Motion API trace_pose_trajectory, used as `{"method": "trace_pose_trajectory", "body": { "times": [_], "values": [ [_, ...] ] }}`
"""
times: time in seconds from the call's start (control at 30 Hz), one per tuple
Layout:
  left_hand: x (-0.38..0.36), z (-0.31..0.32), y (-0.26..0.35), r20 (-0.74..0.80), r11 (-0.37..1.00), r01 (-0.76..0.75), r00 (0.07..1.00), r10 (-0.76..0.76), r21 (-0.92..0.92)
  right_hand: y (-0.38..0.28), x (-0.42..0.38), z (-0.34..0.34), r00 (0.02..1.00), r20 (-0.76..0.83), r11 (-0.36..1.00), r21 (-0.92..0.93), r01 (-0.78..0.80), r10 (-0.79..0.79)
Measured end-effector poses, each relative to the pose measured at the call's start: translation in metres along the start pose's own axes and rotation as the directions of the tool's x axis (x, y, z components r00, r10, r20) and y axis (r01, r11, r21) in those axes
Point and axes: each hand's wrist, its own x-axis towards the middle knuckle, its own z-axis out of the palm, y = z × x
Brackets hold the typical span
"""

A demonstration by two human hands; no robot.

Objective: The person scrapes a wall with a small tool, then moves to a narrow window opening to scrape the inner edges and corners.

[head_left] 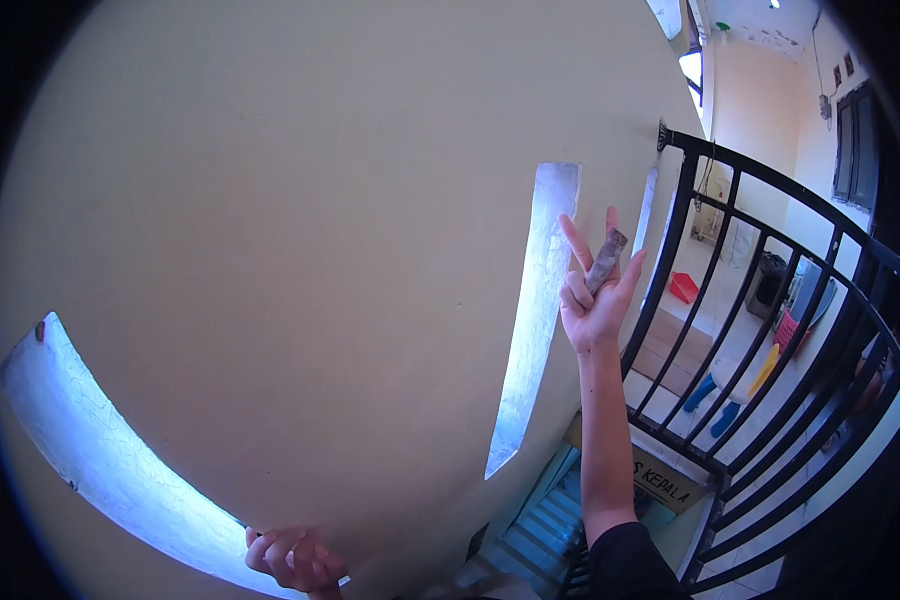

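My right hand (pixel 597 310) is raised beside the narrow upright slot (pixel 540 300) in the wall, palm towards me. Bent fingers hold a short grey-brown piece (pixel 606 262) against it, while other fingers stretch out. Low in the view, my left hand (pixel 295 560) is closed at the lower end of the long curved slot (pixel 110 440). Its fingers are curled, and what they hold is mostly hidden. A small pale bit shows beside that hand.
A broad cream wall (pixel 320 250) fills the left and middle. Black metal railing (pixel 735 205) curves along the right. Beyond it are a red item (pixel 683 288), a yellow-and-blue item and a dark window. Below are blue-green stairs (pixel 540 535) and a lettered sign (pixel 662 482).
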Motion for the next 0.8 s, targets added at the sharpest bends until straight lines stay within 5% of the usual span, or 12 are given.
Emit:
{"method": "trace_pose_trajectory", "body": {
  "times": [0.8],
  "values": [
    [0.0,-0.003,0.004,0.052,0.999,0.05,0.997,-0.051,0.018,0.002,0.004,-0.014,0.997,0.069,0.996,0.084,-0.034,0.028]
  ]
}}
